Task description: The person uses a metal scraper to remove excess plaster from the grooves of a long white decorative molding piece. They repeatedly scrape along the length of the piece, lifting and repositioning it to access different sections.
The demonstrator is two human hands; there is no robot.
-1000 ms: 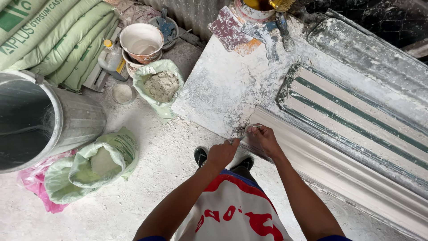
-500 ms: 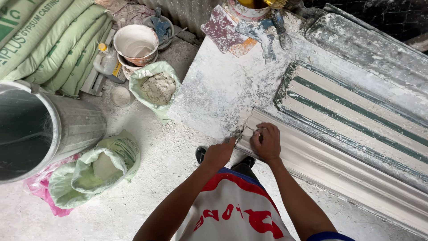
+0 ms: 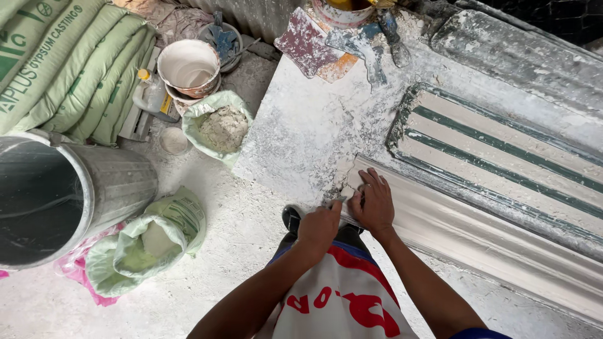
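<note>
White plaster cornice moulding (image 3: 477,235): long strip running from centre toward 4 o'clock along the near edge of the plaster-crusted table (image 3: 301,125). Your right hand (image 3: 375,202) lies flat on its near end, fingers spread and holding nothing. Your left hand (image 3: 319,225), just beside it at 9 o'clock, has its fingers closed on a small scraping tool (image 3: 336,201) whose tip meets the moulding's end. Ribbed green-and-white mould (image 3: 502,157): beyond the moulding at 2 o'clock. Open green bag of grey powder (image 3: 218,125): 10 o'clock, on the floor. White bucket (image 3: 188,66): behind that bag. Metal drum (image 3: 69,188): 9 o'clock. Second green bag (image 3: 147,242): 8 o'clock. Stacked green sacks (image 3: 69,69): far 10 o'clock.
</note>
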